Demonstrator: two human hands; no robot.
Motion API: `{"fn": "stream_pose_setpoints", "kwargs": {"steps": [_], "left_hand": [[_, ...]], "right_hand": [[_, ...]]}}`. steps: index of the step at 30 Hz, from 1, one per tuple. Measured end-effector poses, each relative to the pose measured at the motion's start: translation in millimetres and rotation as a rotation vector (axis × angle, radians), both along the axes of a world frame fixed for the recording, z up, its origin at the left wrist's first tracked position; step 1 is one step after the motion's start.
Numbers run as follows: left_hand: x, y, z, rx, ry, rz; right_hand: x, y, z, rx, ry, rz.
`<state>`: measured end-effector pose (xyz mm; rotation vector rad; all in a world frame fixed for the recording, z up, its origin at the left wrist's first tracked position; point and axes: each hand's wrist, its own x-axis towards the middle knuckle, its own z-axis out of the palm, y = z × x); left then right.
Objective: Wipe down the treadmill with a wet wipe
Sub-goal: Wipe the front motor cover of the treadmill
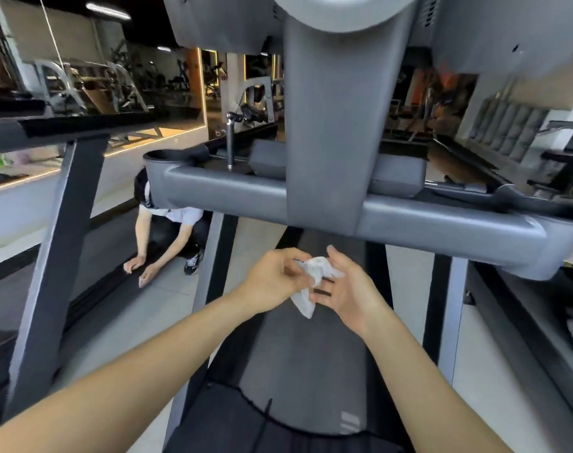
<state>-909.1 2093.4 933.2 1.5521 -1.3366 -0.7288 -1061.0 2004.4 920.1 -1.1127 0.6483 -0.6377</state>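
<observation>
Left hand [273,277] pinching crumpled white wipe [313,282] between curled fingers; right hand [347,289] open, palm up, fingers relaxed beneath wipe, touching it. Fingertip contact partly hidden by wipe folds. Held midair above dark treadmill belt [311,348], below grey handlebar [409,220]. Console cut off at top edge. Wipe bunched, lower corner hanging.

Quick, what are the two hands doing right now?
Left hand: pinches the wipe.
Right hand: fingers fairly straight, the wipe lying against them; no clear grip.
</observation>
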Motion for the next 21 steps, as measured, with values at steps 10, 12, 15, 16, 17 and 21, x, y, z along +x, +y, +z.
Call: {"fn": "stream_pose_setpoints", "kwargs": {"steps": [10,12,15,16,17,21], "left_hand": [[33.2,-11.3,-81.7,0.388,0.140,-0.310],[22.3,-9.5,-100.1,0.456,0.229,-0.409],[-0.7,-3.2,-125.1,0.549,0.318,-0.464],[-8.0,-0.4,-134.8,0.578,0.327,-0.468],[-18.4,2.3,-148.1,0.609,0.333,-0.479],[-57.6,21.8,-193.8,0.704,0.347,-0.512]], "right_hand": [[-18.8,54.6,-93.6,0.066,0.236,-0.246],[-34.4,80.7,-114.1,0.162,0.236,-0.386],[-61.7,121.5,-141.4,0.287,0.222,-0.562],[-70.0,134.1,-149.5,0.316,0.227,-0.615],[-81.2,148.1,-159.5,0.335,0.237,-0.686],[-120.3,190.5,-200.5,0.382,0.191,-0.972]]}}
